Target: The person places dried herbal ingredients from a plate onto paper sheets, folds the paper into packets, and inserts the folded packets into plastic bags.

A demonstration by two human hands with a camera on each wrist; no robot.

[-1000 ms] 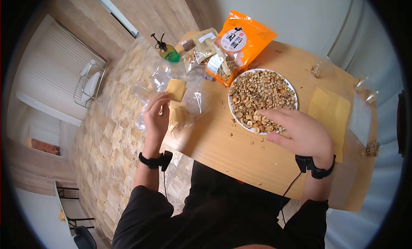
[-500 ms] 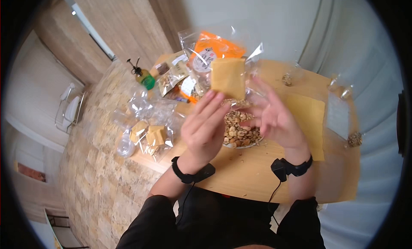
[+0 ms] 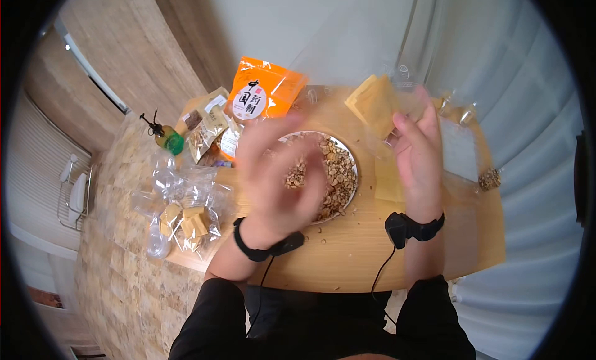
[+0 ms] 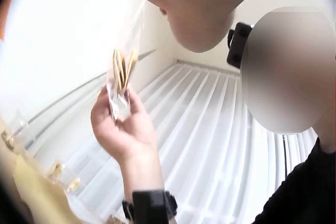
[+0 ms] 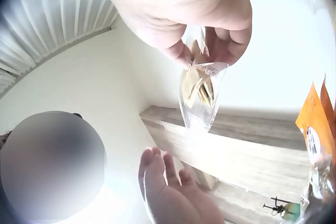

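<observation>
My right hand (image 3: 419, 152) pinches a clear plastic bag (image 5: 202, 119) between thumb and fingers, raised over the right side of the table. Inside the bag, several flat yellow-tan sachets (image 3: 375, 103) stand fanned slightly apart. My left hand (image 3: 279, 180) is blurred in the head view, in front of a white plate (image 3: 354, 192) heaped with dried brown pieces (image 3: 335, 180). In the right wrist view the left hand (image 5: 181, 198) shows relaxed fingers, apart from the bag, with nothing in them.
An orange printed pouch (image 3: 267, 87) and smaller packets (image 3: 208, 133) stand behind the plate. Clear plastic packaging with more tan sachets (image 3: 194, 222) lies at the table's left. A green spray bottle (image 3: 169, 139) is beyond it. Small filled bags (image 3: 490, 179) and a yellow sheet (image 3: 388, 183) are at right.
One second ago my left hand had a tan sachet at left, my right over the plate. The bag then came up between both hands; now my right hand has it farther right, my left off it.
</observation>
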